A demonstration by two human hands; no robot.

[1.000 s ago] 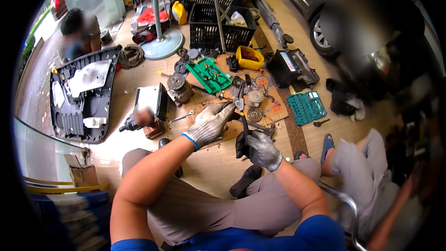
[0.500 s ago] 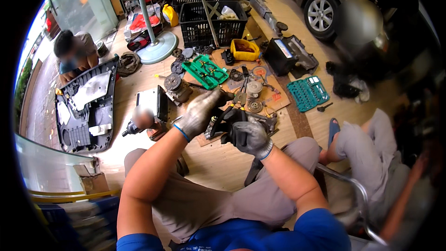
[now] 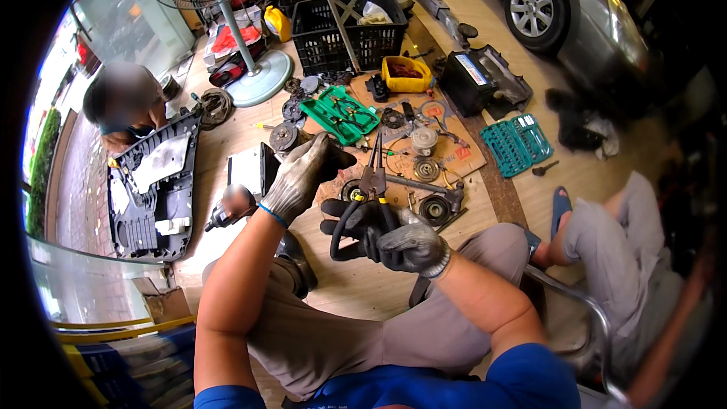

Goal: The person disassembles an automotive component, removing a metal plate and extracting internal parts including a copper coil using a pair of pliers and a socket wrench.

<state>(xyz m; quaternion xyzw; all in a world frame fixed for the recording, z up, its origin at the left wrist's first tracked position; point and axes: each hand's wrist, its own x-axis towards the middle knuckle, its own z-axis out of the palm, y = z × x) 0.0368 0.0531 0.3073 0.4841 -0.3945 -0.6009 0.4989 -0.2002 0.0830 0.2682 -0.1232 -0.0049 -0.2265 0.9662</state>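
My right hand (image 3: 413, 246), in a grey glove with dark fingers, holds a pair of long-nosed pliers (image 3: 372, 182). Their black handles with yellow bands are spread, and the slim jaws point away from me. Several dark fingers of this hand reach out left past the handles. To the left of the jaws, my left hand (image 3: 303, 174) is raised in a matching glove, apart from the pliers. Its dark fingers are partly bent and nothing shows in them. Beyond the hands, round metal parts (image 3: 426, 169) and a black-centred pulley (image 3: 435, 210) lie on cardboard (image 3: 466, 153).
A green tool case (image 3: 341, 115), a yellow tub (image 3: 407, 76), a teal socket set (image 3: 517, 145) and a black battery (image 3: 463, 83) stand ahead. Left are a power drill (image 3: 231, 204) and a black panel (image 3: 155, 204) beside another person. A seated person's leg (image 3: 613, 235) is at right.
My left hand has come away from the pliers, up and left. The pliers now show spread in my right hand, jaws pointing away. The view has shifted slightly.
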